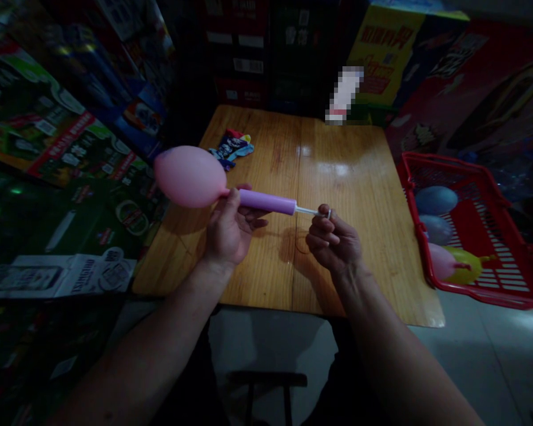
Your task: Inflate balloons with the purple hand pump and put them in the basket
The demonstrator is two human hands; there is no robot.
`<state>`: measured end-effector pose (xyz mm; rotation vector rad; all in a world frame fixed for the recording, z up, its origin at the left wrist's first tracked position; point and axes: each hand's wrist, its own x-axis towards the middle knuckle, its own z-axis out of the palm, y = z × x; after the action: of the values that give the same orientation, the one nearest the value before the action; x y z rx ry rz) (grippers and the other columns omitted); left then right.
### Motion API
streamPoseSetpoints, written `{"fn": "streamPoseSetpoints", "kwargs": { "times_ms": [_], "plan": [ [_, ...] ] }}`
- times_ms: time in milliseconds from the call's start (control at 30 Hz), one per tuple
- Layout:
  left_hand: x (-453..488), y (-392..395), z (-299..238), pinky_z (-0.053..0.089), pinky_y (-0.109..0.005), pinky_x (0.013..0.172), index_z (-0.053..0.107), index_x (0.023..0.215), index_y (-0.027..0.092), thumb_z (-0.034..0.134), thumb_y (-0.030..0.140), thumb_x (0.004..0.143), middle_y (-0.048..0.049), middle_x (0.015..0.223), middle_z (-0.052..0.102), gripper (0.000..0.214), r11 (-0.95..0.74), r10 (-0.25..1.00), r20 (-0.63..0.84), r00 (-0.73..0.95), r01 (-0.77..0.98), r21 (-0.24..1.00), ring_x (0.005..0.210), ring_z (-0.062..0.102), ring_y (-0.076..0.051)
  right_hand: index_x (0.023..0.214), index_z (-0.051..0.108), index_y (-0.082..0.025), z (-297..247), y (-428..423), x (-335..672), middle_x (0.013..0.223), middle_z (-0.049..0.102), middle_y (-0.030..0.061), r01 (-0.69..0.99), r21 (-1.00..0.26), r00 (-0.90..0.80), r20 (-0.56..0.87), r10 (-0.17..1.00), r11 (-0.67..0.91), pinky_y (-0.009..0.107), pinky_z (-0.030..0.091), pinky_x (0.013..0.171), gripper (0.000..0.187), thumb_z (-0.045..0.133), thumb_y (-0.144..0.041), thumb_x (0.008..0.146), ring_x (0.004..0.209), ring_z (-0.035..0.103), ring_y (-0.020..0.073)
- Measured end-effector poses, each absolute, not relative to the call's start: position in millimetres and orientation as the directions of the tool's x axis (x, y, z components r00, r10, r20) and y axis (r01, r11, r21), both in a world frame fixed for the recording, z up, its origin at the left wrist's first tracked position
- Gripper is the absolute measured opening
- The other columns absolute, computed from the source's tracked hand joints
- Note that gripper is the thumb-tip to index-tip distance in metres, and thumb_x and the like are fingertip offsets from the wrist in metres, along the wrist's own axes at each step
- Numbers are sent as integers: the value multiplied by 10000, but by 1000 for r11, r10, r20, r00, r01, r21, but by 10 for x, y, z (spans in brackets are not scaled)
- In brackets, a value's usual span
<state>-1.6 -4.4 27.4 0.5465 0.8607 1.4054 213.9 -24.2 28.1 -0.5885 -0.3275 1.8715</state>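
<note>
A purple balloon pump (269,202) is held level above the wooden table (266,272). At its left end sits a partly inflated pink balloon (190,176), its neck on the nozzle. My left hand (231,228) is closed around that nozzle end, the thumb pressing the balloon's neck. The pump's white rod is drawn partly out of the barrel on the right. My right hand (331,236) is closed on the handle at the rod's end, fingers curled. Behind the pump, several limp, uninflated balloons (233,148) lie in a small pile on the table.
To the right stands a red plastic basket (484,177) with several inflated balloons, among them a blue balloon (436,200) and a yellow balloon (464,265). Green beer cartons (102,207) are stacked at the left. A yellow box (384,53) and other cartons line the back.
</note>
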Motion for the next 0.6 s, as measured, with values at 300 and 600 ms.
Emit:
{"fn": "streamPoseSetpoints", "kwargs": {
  "times_ms": [300,600],
  "plan": [
    [-41,6,264,591,-256,574,692,1152,207,722,545,931,-78,966,785,405,130,982,-187,-30,-613,779,861,800,-252,929,655,-201,326,-190,2186,627,509,-93,-783,-496,-263,-283,922,-375,151,330,437,159,541,-170,1035,411,235,42],
    [-30,-30,262,598,-279,565,690,1149,204,734,550,915,-76,957,778,419,196,976,-213,38,-572,796,844,802,-264,927,644,-202,281,-218,2039,635,537,-89,-742,-495,-328,-320,889,-452,159,349,448,107,589,-179,1016,419,221,40]
  ]
}}
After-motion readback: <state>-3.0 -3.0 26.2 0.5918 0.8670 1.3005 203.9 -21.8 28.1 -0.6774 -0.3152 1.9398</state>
